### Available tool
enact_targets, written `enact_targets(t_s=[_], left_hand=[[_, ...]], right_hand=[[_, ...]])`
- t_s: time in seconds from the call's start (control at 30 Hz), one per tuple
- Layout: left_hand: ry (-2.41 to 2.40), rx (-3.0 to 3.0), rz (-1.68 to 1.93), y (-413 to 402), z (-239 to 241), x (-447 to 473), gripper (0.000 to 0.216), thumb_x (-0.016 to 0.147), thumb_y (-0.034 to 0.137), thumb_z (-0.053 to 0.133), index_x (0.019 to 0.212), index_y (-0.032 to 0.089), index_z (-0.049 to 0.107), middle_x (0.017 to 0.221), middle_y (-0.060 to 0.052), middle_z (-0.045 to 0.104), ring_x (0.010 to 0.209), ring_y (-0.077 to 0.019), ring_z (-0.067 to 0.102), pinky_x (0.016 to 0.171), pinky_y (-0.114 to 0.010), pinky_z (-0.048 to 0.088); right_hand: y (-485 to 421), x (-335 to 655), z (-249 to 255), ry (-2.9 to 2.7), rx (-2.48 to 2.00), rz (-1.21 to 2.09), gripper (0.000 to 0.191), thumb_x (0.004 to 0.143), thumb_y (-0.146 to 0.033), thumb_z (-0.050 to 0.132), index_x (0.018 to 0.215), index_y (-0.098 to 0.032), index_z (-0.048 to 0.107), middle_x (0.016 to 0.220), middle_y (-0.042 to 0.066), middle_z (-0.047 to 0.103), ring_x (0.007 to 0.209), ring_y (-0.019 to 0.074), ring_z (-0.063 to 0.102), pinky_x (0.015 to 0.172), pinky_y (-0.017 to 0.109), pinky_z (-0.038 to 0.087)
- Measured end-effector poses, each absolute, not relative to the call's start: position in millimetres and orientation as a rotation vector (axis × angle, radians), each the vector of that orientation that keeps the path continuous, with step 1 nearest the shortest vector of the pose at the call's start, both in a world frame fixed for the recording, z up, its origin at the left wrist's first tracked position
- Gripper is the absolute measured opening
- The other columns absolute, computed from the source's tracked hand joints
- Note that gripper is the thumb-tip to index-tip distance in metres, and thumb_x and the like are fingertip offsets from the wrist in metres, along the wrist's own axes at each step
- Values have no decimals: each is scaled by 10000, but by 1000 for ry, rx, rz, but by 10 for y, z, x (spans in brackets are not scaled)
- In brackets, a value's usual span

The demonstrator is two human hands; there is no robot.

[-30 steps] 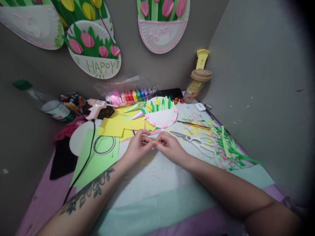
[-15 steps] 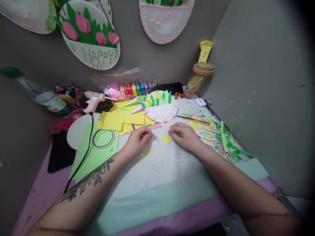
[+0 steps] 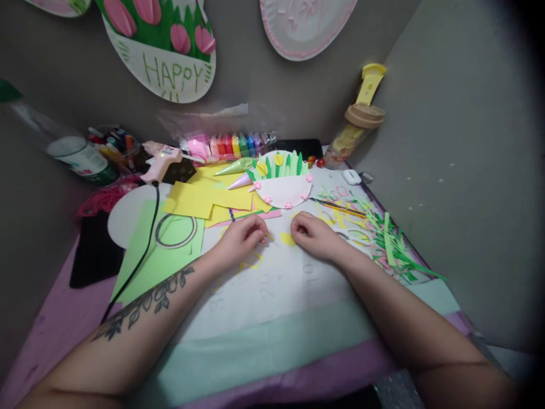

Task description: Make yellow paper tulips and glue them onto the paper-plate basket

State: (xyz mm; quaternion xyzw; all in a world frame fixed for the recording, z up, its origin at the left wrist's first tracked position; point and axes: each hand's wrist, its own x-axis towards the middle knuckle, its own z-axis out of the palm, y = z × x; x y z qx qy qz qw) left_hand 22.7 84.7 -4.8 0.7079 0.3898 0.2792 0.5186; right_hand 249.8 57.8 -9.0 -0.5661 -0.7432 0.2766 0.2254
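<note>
My left hand (image 3: 244,237) is closed in a pinch, with a small yellow paper piece (image 3: 268,236) showing at its fingertips. Opposite it, my right hand (image 3: 314,236) has its fingers curled together; whether anything is inside them is hidden. A yellow paper cutout (image 3: 288,239) lies flat on the white sheet (image 3: 272,309), right beside the right fingertips. Just beyond both hands rests a half-round paper plate basket (image 3: 283,192) with green paper leaves, yellow tulips and pink flowers along its edge.
Yellow paper sheets (image 3: 189,200), green paper (image 3: 142,250), a tape roll (image 3: 176,231) and a pink glue gun (image 3: 160,163) lie left. White scissors (image 3: 360,237), a pencil (image 3: 344,209) and paper scraps (image 3: 389,250) lie right. A lidded cup (image 3: 355,133) stands against the wall.
The right fingers have curled in more and come down beside the yellow cutout. The left hand stays nearly in place, its yellow piece tilted differently. The view has shifted slightly.
</note>
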Motion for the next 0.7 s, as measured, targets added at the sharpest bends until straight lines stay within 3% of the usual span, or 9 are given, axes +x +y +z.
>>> enact_targets(t_s=[0.17, 0.37, 0.47, 0.57, 0.7], left_hand=[[891, 1439, 701, 879, -61, 225, 132, 792, 305, 586, 810, 191, 523, 682, 5, 619, 616, -122, 586, 558, -217, 429], [948, 1477, 760, 865, -11, 213, 51, 813, 245, 539, 815, 195, 530, 669, 7, 615, 611, -123, 583, 544, -216, 425], [964, 1733, 822, 852, -37, 195, 105, 821, 164, 481, 826, 200, 580, 751, 0, 634, 700, -130, 596, 639, -235, 443], [899, 1970, 853, 838, -82, 184, 194, 812, 106, 458, 834, 209, 621, 853, -15, 667, 802, -144, 607, 757, -261, 449], [869, 1966, 898, 804, -68, 198, 234, 850, 134, 444, 991, 214, 612, 1005, -42, 672, 908, -157, 619, 810, -270, 450]], right_hand=[[612, 2272, -74, -1646, -1511, 1062, 55, 766, -247, 523, 750, -198, 505, 628, -42, 518, 551, 114, 477, 509, 226, 356], [637, 2032, -158, -1721, -1447, 673, 25, 761, -199, 548, 744, -196, 565, 753, 14, 581, 683, 144, 506, 622, 265, 387], [564, 2017, -100, -1487, -1394, 1035, 130, 817, -316, 528, 765, -198, 545, 683, -9, 556, 562, 111, 459, 520, 239, 351], [486, 1987, -24, -1206, -1245, 1504, 200, 771, -372, 597, 837, -226, 478, 604, -66, 528, 422, 69, 349, 399, 196, 236], [445, 1937, 4, -1079, -1161, 1579, 290, 694, -307, 674, 831, -235, 428, 574, -100, 500, 386, 44, 292, 376, 178, 199]])
